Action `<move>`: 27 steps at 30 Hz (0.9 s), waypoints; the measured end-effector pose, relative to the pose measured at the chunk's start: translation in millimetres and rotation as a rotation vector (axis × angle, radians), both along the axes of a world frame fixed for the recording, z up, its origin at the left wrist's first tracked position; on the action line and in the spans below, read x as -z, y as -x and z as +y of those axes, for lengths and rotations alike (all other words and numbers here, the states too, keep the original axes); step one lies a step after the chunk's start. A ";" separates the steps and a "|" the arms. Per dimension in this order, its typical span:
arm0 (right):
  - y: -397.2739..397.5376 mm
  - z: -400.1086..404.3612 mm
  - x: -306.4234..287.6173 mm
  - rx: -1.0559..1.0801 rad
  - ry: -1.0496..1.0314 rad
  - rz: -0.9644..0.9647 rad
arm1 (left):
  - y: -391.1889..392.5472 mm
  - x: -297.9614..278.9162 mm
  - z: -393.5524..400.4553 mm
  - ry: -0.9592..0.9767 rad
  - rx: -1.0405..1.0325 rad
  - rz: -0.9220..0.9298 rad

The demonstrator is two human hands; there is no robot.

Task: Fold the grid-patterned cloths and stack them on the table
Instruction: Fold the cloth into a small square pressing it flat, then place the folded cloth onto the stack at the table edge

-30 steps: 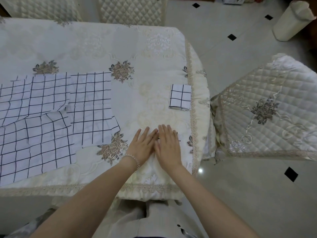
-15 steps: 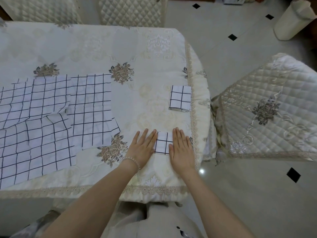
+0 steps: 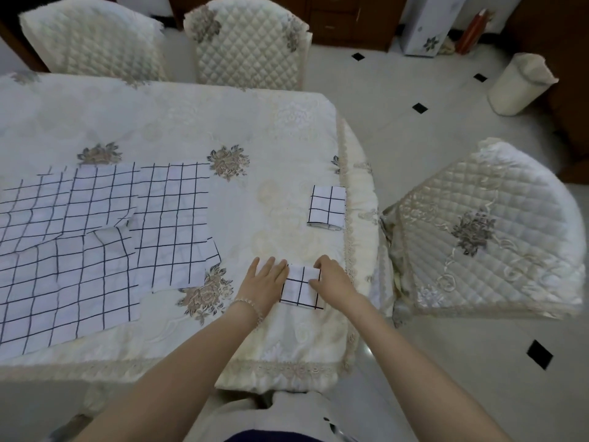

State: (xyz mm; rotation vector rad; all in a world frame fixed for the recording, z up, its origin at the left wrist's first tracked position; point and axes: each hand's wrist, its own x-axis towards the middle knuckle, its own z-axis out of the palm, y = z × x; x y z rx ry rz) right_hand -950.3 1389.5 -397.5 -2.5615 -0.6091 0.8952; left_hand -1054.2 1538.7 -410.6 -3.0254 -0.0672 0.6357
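A small folded grid-patterned cloth (image 3: 301, 288) lies near the table's front right corner. My left hand (image 3: 264, 282) rests flat on its left edge, fingers together. My right hand (image 3: 331, 279) curls over its right edge, fingers gripping the cloth's side. A second folded grid cloth (image 3: 327, 207) sits farther back by the right table edge. Several unfolded grid cloths (image 3: 95, 237) lie spread and overlapping on the left half of the table (image 3: 223, 116).
The table carries a cream embroidered tablecloth. Two quilted chairs (image 3: 248, 46) stand behind it and another chair (image 3: 490, 231) stands close to its right side. A cream bin (image 3: 519, 84) stands on the tiled floor at the far right.
My hands have moved apart, uncovering the folded cloth. My right hand went from flat to curled on the cloth's right edge. The camera has tilted up.
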 end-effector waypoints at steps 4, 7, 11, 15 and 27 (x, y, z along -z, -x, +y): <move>-12.8 3.9 -8.5 0.015 0.052 0.148 | -6.2 0.4 8.4 0.155 -0.057 -0.070; -18.3 0.0 -12.4 0.089 -0.055 0.198 | -12.0 -0.4 16.5 0.397 -0.245 -0.206; -31.0 -7.3 -22.1 0.391 -0.316 0.241 | -26.0 -11.4 19.4 0.700 -0.654 -0.340; -50.6 -2.7 -23.4 0.752 -0.615 0.379 | -68.1 -29.8 12.3 1.190 -1.101 -0.180; -119.1 29.7 -16.5 0.937 -0.679 0.222 | -187.1 -25.3 24.7 1.197 -0.981 -0.228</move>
